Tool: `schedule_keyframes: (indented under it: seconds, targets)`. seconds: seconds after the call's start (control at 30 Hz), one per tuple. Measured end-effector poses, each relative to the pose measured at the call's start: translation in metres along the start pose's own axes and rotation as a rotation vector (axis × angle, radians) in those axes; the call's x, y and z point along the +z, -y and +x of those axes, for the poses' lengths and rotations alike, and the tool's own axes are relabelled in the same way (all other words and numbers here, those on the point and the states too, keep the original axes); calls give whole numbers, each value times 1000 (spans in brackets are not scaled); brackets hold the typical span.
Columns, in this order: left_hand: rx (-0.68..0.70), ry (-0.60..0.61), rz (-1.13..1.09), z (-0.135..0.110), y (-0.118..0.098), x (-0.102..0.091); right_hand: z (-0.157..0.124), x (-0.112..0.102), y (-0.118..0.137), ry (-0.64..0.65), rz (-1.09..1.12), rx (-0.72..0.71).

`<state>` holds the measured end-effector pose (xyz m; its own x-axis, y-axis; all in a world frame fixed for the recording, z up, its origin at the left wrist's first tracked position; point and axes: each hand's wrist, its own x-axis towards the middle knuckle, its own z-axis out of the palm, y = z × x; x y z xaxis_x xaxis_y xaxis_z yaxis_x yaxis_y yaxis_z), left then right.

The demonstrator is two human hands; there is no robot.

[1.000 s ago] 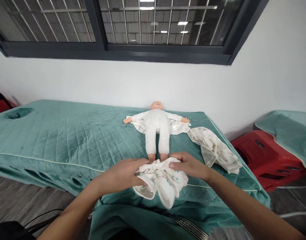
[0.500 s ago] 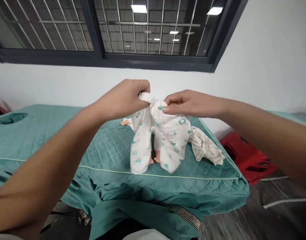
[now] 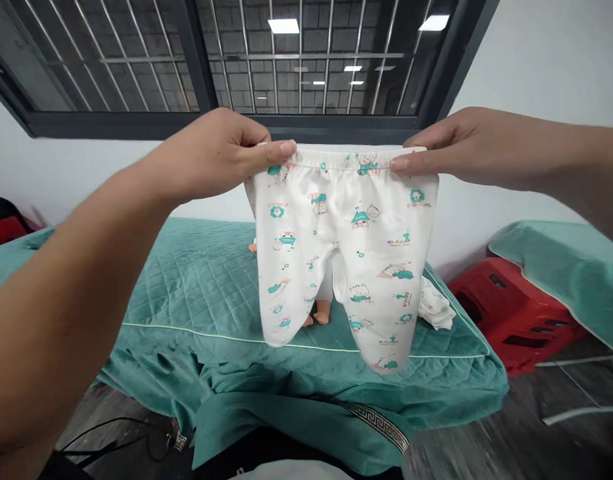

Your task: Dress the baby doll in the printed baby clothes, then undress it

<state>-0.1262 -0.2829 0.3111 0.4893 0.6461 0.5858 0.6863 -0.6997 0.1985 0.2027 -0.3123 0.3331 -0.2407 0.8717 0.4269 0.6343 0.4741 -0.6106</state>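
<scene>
A pair of white baby trousers [image 3: 336, 247] with green cartoon prints hangs spread out in front of me, above the bed. My left hand [image 3: 216, 157] pinches the left end of the waistband. My right hand [image 3: 461, 143] pinches the right end, so the waistband is stretched flat between them. Both trouser legs hang down freely. Behind the trousers lies a doll, of which only the feet [image 3: 319, 313] show on the green quilted bed [image 3: 186, 287]. Another white printed cloth [image 3: 436, 307] peeks out to the right of the trousers.
A red plastic stool [image 3: 511, 310] stands on the floor to the right of the bed. A second green-covered bed [image 3: 551, 260] is at the far right. A dark window [image 3: 296, 60] spans the white wall behind. Black cables [image 3: 121, 440] lie on the floor at lower left.
Both hands lifted the bunched trousers off the bed edge, raised them, then moved apart and spread the waistband out flat. The doll is now mostly hidden behind the garment.
</scene>
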Motion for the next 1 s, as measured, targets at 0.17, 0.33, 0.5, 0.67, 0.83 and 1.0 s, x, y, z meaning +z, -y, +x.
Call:
schedule_keyframes:
  seconds: [0.17, 0.33, 0.5, 0.67, 0.83, 1.0]
  targets:
    - [-32, -265, -395, 10, -5, 24, -9, 32, 10, 131, 152, -50]
    - [24, -469, -709, 15, -18, 50, -9, 85, 35, 176, 519, -89]
    - [119, -613, -645, -3, -12, 81, 13, 134, 32, 212, 693, -131]
    - [-255, -581, -454, -31, 80, 158, 50, 204, -51, 194, 662, -100]
    - [-538, -265, -188, -84, 155, 247, 80, 275, -175, 31, 122, 39]
    - [-712, -55, -631, -96, 129, 299, 125, 290, -252, -43, -213, 388]
